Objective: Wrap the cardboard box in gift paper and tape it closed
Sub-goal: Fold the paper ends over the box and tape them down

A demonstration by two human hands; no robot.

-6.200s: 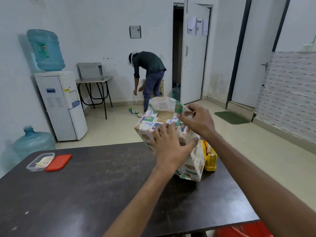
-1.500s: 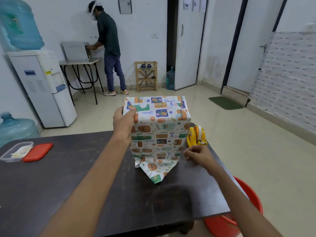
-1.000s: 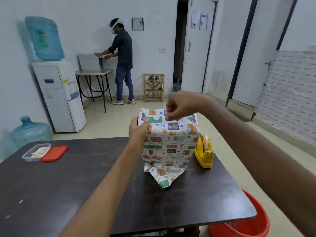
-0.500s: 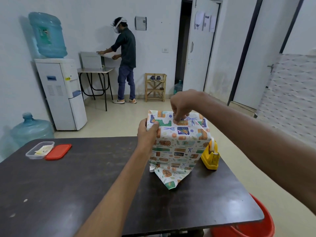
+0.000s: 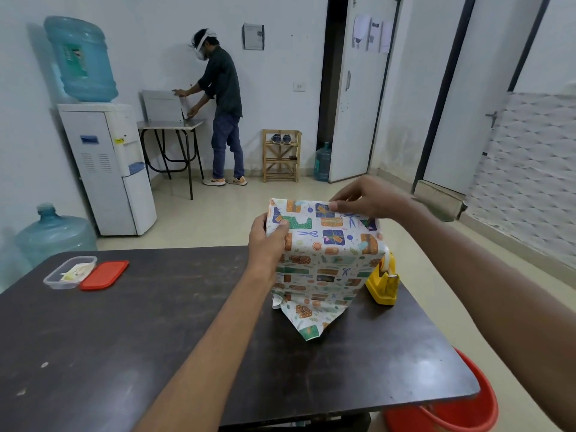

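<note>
The box (image 5: 324,260), covered in white gift paper with green, blue and orange prints, stands upright on the dark table (image 5: 156,332). A pointed paper flap (image 5: 308,319) sticks out at its bottom front onto the table. My left hand (image 5: 268,241) grips the box's upper left edge. My right hand (image 5: 364,198) rests fingertips on the top far edge, pressing the paper; whether tape is under them I cannot tell. A yellow tape dispenser (image 5: 382,282) sits just right of the box, touching or nearly touching it.
A clear plastic container (image 5: 70,272) and its red lid (image 5: 104,275) lie at the table's left. A red bucket (image 5: 461,410) stands on the floor by the table's right front corner. Behind, a person works at a small table beside a water dispenser (image 5: 106,163).
My right hand went from near the tape dispenser up onto the box's top and has slid toward its far edge. The left hand stays on the upper left edge.
</note>
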